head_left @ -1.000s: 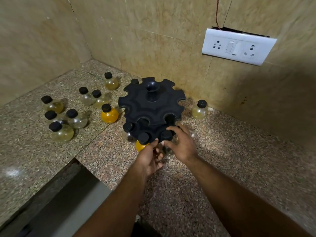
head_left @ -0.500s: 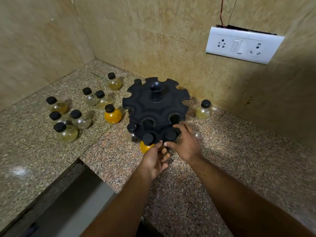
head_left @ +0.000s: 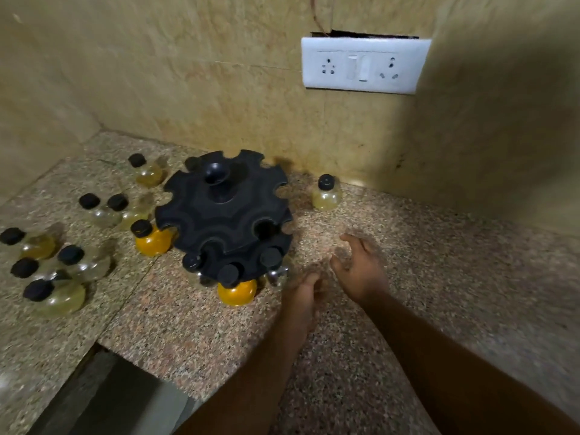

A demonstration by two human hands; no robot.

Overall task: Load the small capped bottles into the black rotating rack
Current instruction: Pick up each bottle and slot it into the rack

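Bottles (head_left: pixel 72 265) are in neither hand. Fingers (head_left: pixel 356 243) of the right hand (head_left: pixel 361 271) hang loosely spread and empty, just right of the rack (head_left: pixel 224 211). Those of the left hand (head_left: pixel 301 293) are blurred but look relaxed and empty too, by the rack's near-right edge. Three bottles sit in the rack's near slots, an orange one (head_left: pixel 237 291) in the middle; the other slots in view look free. Many more stand on the surface (head_left: pixel 423 277) left of the rack, and a lone bottle (head_left: pixel 326 196) stands right of it. The step in hand seems to be fetching the next bottle. The lone bottle lies nearest the right hand, and it calls for a grip at the cap, then a slide into a free slot.
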